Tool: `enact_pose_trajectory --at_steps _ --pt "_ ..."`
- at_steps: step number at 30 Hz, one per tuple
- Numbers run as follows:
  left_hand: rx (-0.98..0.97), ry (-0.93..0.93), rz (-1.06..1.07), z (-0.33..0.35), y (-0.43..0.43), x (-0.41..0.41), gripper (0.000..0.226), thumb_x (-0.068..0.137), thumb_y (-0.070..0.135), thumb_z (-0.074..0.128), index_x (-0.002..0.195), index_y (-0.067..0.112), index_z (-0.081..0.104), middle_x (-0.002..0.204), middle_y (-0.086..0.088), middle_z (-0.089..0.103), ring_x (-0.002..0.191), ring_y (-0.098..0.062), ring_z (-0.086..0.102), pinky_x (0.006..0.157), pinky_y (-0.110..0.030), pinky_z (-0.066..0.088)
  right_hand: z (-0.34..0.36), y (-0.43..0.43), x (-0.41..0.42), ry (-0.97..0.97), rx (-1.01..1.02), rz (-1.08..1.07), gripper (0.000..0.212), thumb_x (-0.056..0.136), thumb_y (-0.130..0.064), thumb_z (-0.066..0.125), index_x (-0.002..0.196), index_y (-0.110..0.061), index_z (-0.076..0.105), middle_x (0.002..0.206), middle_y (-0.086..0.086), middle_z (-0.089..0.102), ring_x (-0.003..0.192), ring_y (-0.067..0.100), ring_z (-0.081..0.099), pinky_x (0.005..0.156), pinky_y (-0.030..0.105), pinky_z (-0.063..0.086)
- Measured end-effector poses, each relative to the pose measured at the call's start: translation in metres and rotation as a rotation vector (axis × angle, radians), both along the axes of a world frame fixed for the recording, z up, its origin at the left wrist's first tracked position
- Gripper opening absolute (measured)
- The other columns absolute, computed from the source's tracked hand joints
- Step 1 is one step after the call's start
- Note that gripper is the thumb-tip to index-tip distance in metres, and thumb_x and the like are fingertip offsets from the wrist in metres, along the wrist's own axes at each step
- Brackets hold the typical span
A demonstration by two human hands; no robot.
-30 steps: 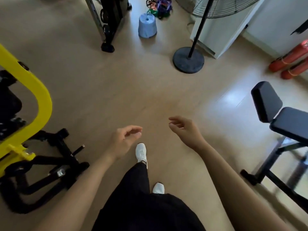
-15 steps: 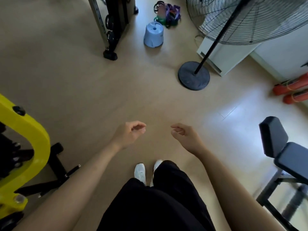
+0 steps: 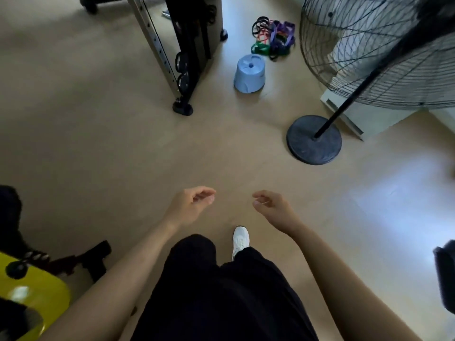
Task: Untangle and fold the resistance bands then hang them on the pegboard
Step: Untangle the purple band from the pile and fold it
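OK, step in hand = the approach, nothing picked up yet. Left hand (image 3: 190, 205) and right hand (image 3: 273, 207) hang out front, fingers loosely curled, both empty.

Resistance bands (image 3: 273, 36) lie in one tangled heap on the floor at the far end: black, red, green and purple loops mixed. They're just behind the blue stool (image 3: 248, 73), between the rack (image 3: 182, 57) and the fan cage (image 3: 369, 57). Well apart from your hands. Pegboard not in frame, can't tell where it is.

How to do it well, imo:
- Walk the lane between the rack foot (image 3: 182, 110) and the fan base (image 3: 314, 140). Looks wide enough, but the fan pole leans across the right side, so hold left of centre.
- Stool sits right in front of the heap. Go round it or crouch beside it, don't reach over.
- Don't grab the whole lump and yank. Rubber prob grips itself, so pulling likely tightens the knots.
- Use 2 hands: one pins the heap, the other lifts a single loop and feeds slack through.
- Black loops on the left edge look the loosest, so start there. Can't see from here how deep the purple/green are crossed.
- Stretch away from the fan cage so a slipped band doesn't catch the wire.
- Free one band fully before touching the next.
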State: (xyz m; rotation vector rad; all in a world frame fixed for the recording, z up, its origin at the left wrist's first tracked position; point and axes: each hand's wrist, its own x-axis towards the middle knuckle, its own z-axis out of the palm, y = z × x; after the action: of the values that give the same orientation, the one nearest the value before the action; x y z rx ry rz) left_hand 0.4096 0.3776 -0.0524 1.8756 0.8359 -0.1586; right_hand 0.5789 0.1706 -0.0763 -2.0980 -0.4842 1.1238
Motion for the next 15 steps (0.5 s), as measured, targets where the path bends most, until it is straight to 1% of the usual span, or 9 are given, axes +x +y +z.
enact_pose_trajectory --at_steps 3,5,6,9,12,14,15 --pt "-0.022 -0.016 0.073 0.002 0.031 0.030 0.017 0.095 0.017 0.069 0.110 0.020 0.076 0.105 0.007 0.076 0.100 -0.010 0.070 0.094 -0.026 0.053 0.007 0.039 0.040 -0.026 -0.009 0.031 0.023 0.095 -0.024 0.065 0.117 -0.021 0.070 0.099 -0.006 0.067 0.092 0.010 0.065 0.091 0.031 0.051" --pt "-0.035 -0.024 0.092 0.003 0.056 0.049 0.018 0.095 0.018 0.069 0.111 0.023 0.075 0.106 0.010 0.076 0.100 -0.006 0.070 0.092 -0.022 0.052 0.012 0.066 0.064 -0.042 -0.019 0.046 0.023 0.096 -0.024 0.064 0.118 -0.021 0.070 0.101 -0.003 0.067 0.092 0.011 0.064 0.089 0.029 0.050" --pt "-0.046 -0.032 0.101 0.002 0.071 0.058 0.018 0.096 0.019 0.068 0.111 0.024 0.075 0.107 0.013 0.076 0.100 -0.003 0.069 0.091 -0.019 0.051 0.014 0.082 0.074 -0.045 -0.021 0.057 0.023 0.096 -0.024 0.064 0.119 -0.020 0.070 0.102 -0.003 0.067 0.091 0.009 0.063 0.086 0.027 0.049" --pt "-0.081 -0.044 0.128 -0.005 0.117 0.087 0.018 0.097 0.019 0.067 0.113 0.024 0.074 0.108 0.015 0.075 0.099 0.004 0.068 0.087 -0.010 0.048 0.016 0.130 0.105 -0.058 -0.033 0.070 0.024 0.097 -0.021 0.064 0.120 -0.016 0.069 0.106 0.002 0.068 0.085 0.006 0.061 0.071 0.016 0.045" --pt "-0.107 -0.061 0.136 -0.012 0.167 0.116 0.017 0.096 0.018 0.067 0.110 0.027 0.074 0.107 0.016 0.074 0.096 0.010 0.067 0.083 -0.004 0.045 0.017 0.180 0.133 -0.092 -0.043 0.053 0.026 0.098 -0.021 0.063 0.122 -0.015 0.069 0.108 0.004 0.069 0.090 0.011 0.064 0.067 0.005 0.042" --pt "-0.142 -0.060 0.143 -0.015 0.202 0.135 0.017 0.096 0.019 0.068 0.106 0.032 0.073 0.105 0.017 0.074 0.094 0.011 0.067 0.082 -0.005 0.046 0.020 0.213 0.151 -0.100 -0.056 0.037 0.027 0.098 -0.023 0.063 0.123 -0.016 0.069 0.110 0.003 0.069 0.097 0.015 0.066 0.070 0.007 0.043" --pt "-0.161 -0.057 0.148 -0.016 0.219 0.144 0.017 0.096 0.019 0.069 0.105 0.032 0.073 0.104 0.017 0.075 0.093 0.010 0.068 0.081 -0.005 0.047 0.022 0.229 0.159 -0.102 -0.057 0.026 0.027 0.098 -0.024 0.063 0.123 -0.017 0.068 0.110 0.003 0.069 0.098 0.015 0.066 0.072 0.011 0.045"
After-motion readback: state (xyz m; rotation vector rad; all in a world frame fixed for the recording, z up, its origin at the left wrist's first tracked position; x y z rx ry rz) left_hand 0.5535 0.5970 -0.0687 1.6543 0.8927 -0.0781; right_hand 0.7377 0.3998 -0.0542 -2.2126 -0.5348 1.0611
